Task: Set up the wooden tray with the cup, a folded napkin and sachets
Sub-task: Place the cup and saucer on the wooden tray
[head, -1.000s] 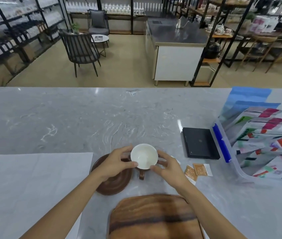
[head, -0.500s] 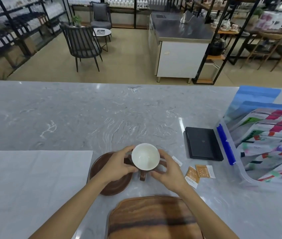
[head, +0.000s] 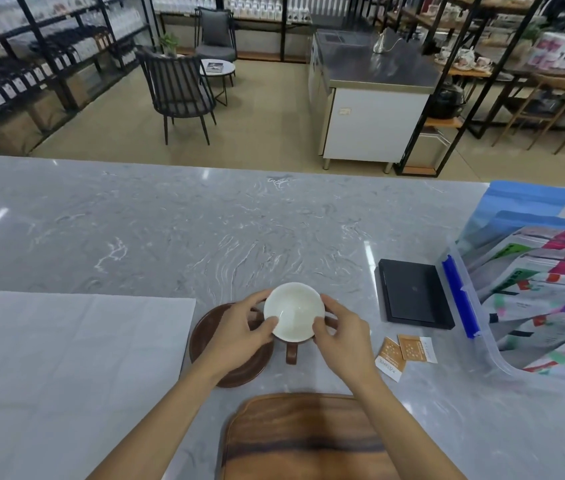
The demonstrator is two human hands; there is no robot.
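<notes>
A cup (head: 294,311), white inside with a brown handle pointing toward me, is held between both hands above the counter. My left hand (head: 239,332) grips its left side, my right hand (head: 341,336) its right side. A round wooden saucer (head: 212,336) lies just left of and under the cup, partly hidden by my left hand. The wooden tray (head: 303,439) lies at the near edge, bare. A large white napkin (head: 66,368) is spread flat at the left. Two orange sachets (head: 404,351) lie right of my right hand.
A black flat box (head: 412,294) sits on the grey marble counter (head: 205,230) at the right. Beyond it a clear plastic bin (head: 475,320) with a blue latch holds several colourful packets. Chairs, shelves and a steel counter stand behind.
The cup stays between both hands in nearly the same spot over the saucer's right edge. The view has tilted slightly, showing more of the room behind.
</notes>
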